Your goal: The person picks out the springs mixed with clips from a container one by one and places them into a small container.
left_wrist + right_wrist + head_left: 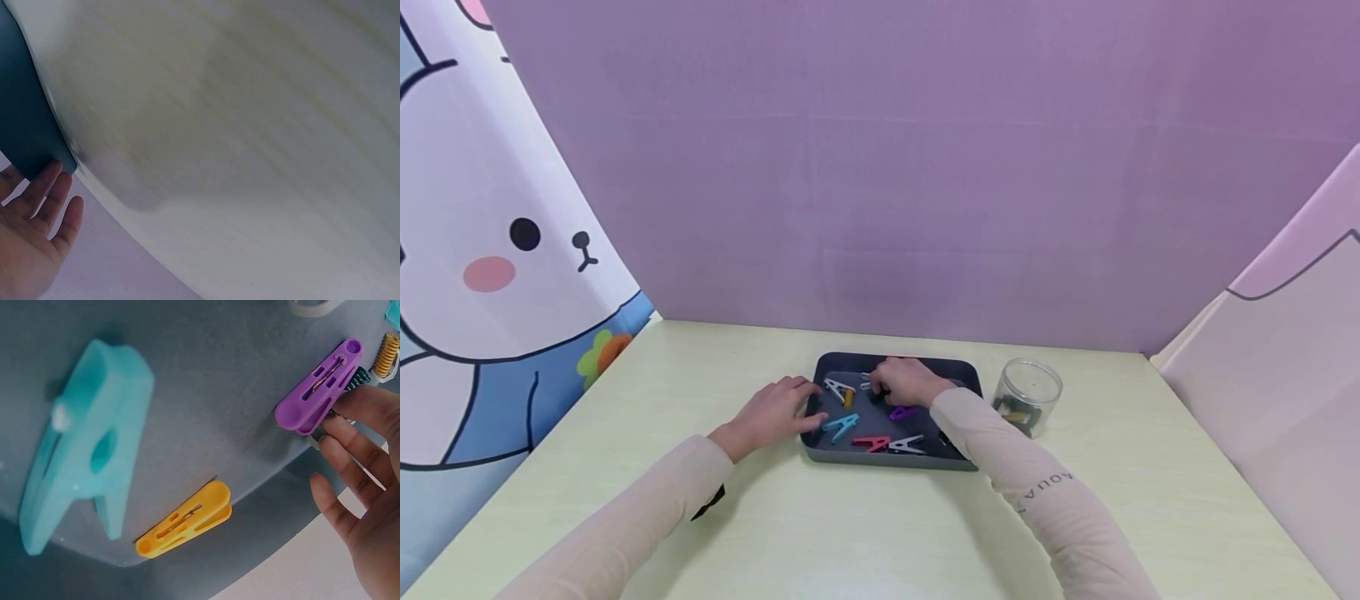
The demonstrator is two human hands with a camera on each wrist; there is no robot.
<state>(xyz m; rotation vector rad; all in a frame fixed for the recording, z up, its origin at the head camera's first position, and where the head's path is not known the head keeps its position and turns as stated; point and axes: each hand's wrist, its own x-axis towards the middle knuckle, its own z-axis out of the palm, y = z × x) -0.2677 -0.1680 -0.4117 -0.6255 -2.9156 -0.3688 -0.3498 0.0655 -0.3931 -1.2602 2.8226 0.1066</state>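
My right hand (912,382) reaches into a dark grey tray (891,457). Thumb and fingers pinch a small dark green ribbed piece (358,378), partly hidden behind the thumb and a purple clothespin (320,386). My left hand (778,414) lies at the tray's left rim, its fingers spread and touching the edge; nothing is held in it. Around the right hand lie a white clothespin (838,389), an amber ribbed piece (848,399) and a blue clothespin (841,427). A yellow clothespin (184,519) and a teal clothespin (87,444) show in the right wrist view.
Just right of the tray stands a clear round jar (1028,396) with dark and amber pieces at its bottom. Red (872,442) and white-grey (906,445) clothespins lie along the tray's front side. A purple cloth (880,183) rises behind the pale wooden table (865,533).
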